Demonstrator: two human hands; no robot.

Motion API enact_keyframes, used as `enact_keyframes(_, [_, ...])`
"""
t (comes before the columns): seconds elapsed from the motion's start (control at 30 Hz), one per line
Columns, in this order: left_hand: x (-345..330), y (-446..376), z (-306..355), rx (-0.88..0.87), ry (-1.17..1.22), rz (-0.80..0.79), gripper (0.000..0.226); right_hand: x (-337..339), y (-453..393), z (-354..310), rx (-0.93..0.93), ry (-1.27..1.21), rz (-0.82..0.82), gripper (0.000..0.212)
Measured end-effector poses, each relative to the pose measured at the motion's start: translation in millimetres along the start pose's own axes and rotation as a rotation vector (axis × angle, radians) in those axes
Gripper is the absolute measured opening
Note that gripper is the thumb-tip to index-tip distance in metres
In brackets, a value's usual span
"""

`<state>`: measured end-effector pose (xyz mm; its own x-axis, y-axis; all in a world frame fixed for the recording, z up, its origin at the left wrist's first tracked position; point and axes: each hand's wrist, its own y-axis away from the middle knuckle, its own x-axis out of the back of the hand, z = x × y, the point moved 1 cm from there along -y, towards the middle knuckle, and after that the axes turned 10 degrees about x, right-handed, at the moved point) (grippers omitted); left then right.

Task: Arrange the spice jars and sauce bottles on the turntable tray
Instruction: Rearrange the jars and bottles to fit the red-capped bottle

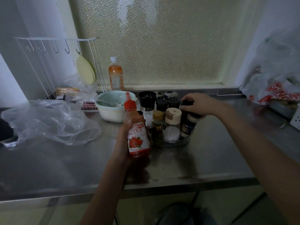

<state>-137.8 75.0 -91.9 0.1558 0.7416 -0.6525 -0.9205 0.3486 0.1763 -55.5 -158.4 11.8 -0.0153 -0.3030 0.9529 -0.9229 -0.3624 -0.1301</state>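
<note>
My left hand (124, 137) grips a red chili sauce bottle (137, 135) with a red nozzle cap, held upright above the steel counter, just left of the turntable tray (178, 142). The clear round tray carries several jars: a white salt jar with a beige lid (172, 124), a small amber oil bottle (157, 125), a tall black-capped grinder (147, 103) and dark-lidded jars behind. My right hand (197, 103) is closed over the black top of a dark-labelled spice jar (188, 124) at the tray's right edge.
A mint and white bowl (112, 109) sits left of the tray. An orange drink bottle (115, 75) stands by the frosted window. A crumpled clear plastic bag (48, 120) lies at left, a white wire rack (53, 65) behind it. A printed bag (274, 88) fills the right corner.
</note>
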Motion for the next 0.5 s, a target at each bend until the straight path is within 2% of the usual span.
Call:
enact_keyframes(0.13, [3, -4, -1, 0.013, 0.006, -0.019, 0.072, 20, 13, -37, 0.133, 0.067, 0.372, 0.040])
enact_keyframes(0.17, [4, -4, -2, 0.010, 0.008, -0.015, 0.072, 20, 15, -54, 0.210, 0.049, 0.387, 0.038])
enact_keyframes(0.27, [4, -4, -1, -0.018, -0.003, -0.025, 0.071, 3, 16, -101, 0.347, -0.035, 0.216, 0.046])
enact_keyframes(0.4, [3, -6, -1, -0.209, -0.170, 0.071, 0.072, -18, 1, -131, 0.295, -0.131, 0.087, 0.064])
enact_keyframes(0.5, [2, -8, -3, -0.391, -0.323, 0.139, 0.041, -34, -7, -143, 0.279, -0.091, 0.066, 0.051])
